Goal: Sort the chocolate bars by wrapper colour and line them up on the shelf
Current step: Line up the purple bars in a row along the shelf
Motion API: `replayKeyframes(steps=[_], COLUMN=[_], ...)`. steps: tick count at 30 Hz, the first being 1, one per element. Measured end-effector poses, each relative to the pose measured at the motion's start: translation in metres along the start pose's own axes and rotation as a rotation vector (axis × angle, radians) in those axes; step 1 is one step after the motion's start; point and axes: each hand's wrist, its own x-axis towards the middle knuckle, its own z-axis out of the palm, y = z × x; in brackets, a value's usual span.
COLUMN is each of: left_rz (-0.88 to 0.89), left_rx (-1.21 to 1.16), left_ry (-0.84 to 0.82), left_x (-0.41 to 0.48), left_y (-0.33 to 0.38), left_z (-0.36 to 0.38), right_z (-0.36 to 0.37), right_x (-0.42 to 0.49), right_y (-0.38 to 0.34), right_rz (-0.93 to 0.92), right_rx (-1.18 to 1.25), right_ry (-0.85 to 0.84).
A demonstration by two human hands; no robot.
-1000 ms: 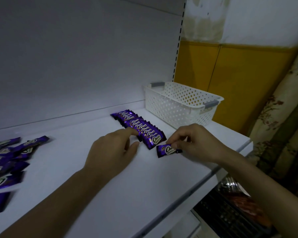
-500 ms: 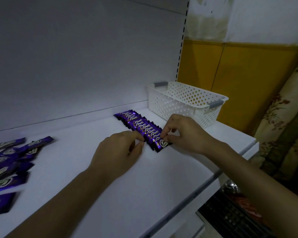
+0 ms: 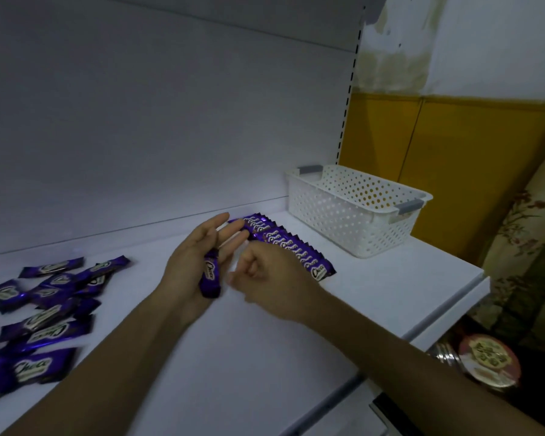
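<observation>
Lying on the white shelf [image 3: 390, 287]: one row of purple bars [image 3: 293, 247], overlapped and running from the back panel toward the front edge.

Left hand [image 3: 189, 265]: loose grip on a single purple bar [image 3: 211, 275], held upright against the palm, upper fingers stretched toward the row's far end.

Right hand [image 3: 271, 278]: fingers curled in, nothing visible in its grip, just beside the held bar; slightly blurred.

Loose heap of purple bars [image 3: 44, 297]: far left of the shelf, unsorted.

White perforated basket [image 3: 353, 215]: right of the row, at the shelf's end.
</observation>
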Motion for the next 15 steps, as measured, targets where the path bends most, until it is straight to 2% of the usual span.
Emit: replayKeyframes(steps=[6,11,15], left_rz=[-0.066,-0.057,-0.035], left_rx=[-0.156,0.004,0.038], left_ry=[0.025,0.058,0.123], left_x=[-0.004,0.002,0.004], left_y=[0.006,0.002,-0.001], left_z=[0.000,-0.002,-0.006], right_z=[0.037,0.039,0.036], right_x=[0.016,0.016,0.014], right_y=[-0.008,0.001,0.001], right_rz=[0.199,0.160,0.109], right_rx=[0.207,0.298,0.357], right_ry=[0.061,0.183,0.189])
